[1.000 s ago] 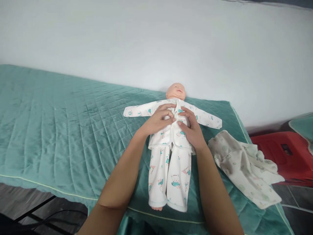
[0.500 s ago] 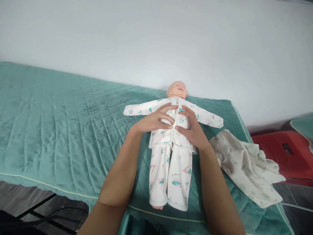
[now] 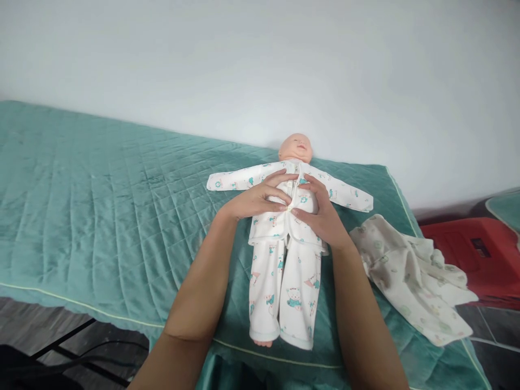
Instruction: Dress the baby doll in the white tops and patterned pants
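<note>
A baby doll [image 3: 296,147] lies on its back in a white printed jacket [image 3: 266,230] and matching trousers [image 3: 298,290]. Both sleeves spread out to the sides, and the toes of one foot show below a trouser leg. My left hand [image 3: 264,197] pinches the jacket's front edge with thumb and index finger beside a small button [image 3: 289,208]. From the other side, my right hand [image 3: 320,211] grips the same spot, thumb at the button and fingers resting on the chest. Whether the button sits in its hole I cannot tell.
A green quilted cover [image 3: 101,216] drapes the bed under the doll, against a white wall [image 3: 203,65]. To the right lies a crumpled printed baby garment [image 3: 410,276], overhanging the edge. Beyond it stands a red plastic stool [image 3: 455,244]. Dark metal legs [image 3: 60,341] show at lower left.
Both hands keep their pinch at the same place on the jacket front. The whole view has shifted very slightly; nothing else has visibly moved.
</note>
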`<state>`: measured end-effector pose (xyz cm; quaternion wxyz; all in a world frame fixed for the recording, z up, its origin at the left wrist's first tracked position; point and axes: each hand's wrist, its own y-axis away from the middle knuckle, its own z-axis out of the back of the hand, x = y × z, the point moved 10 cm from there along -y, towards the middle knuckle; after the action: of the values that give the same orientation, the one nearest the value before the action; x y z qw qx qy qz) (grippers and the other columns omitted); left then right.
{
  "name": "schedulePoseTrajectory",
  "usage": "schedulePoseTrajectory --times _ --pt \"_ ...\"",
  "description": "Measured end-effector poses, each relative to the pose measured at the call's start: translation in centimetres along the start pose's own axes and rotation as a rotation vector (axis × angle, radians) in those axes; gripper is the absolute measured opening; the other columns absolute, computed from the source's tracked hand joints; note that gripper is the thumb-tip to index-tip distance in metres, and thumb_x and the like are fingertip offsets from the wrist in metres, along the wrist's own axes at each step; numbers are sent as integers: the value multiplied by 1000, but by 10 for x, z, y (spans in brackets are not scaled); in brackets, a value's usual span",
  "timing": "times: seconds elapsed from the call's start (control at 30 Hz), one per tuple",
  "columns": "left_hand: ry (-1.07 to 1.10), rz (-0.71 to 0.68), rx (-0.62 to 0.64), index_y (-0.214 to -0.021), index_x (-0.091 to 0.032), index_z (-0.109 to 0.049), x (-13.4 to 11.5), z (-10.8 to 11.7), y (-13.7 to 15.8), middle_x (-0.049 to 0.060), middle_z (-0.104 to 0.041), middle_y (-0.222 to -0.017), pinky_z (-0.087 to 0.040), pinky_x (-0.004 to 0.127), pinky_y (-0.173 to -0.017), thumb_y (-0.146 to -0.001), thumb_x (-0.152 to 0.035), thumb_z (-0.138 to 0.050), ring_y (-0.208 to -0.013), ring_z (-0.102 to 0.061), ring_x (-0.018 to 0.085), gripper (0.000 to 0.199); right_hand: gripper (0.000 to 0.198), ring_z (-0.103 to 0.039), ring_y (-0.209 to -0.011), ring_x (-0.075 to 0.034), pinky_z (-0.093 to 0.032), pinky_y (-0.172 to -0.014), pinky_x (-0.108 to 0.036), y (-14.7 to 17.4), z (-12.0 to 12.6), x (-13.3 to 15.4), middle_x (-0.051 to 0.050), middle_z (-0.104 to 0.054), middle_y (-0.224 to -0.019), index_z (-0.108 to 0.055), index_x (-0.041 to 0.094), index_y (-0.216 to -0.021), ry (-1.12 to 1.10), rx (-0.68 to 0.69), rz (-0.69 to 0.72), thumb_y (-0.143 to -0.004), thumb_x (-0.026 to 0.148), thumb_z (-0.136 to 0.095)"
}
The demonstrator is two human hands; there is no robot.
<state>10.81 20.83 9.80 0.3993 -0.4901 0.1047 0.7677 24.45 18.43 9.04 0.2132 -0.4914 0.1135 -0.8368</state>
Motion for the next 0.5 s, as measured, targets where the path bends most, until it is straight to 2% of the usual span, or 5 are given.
schedulePoseTrajectory --times 0.33,0.5 --pt "10 -24 -8 -101 -31 -78 3 1 0 -3 -38 -162 -17 50 -130 -89 -39 -68 -159 -10 24 17 46 -32 -150 -28 -24 -125 -54 0 1 3 -4 -41 -156 -55 33 -126 10 -33 -3 -85 44 -74" --pt "20 -21 -23 -99 -30 -78 4 1 0 -2 -40 -161 -19 50 -129 -88 -39 -69 -159 -13 24 16 45 -32 -149 -27 -24 -124 -55 1 1 6 -3 -43 -154 -55 33 -126 27 -45 20 -86 41 -74"
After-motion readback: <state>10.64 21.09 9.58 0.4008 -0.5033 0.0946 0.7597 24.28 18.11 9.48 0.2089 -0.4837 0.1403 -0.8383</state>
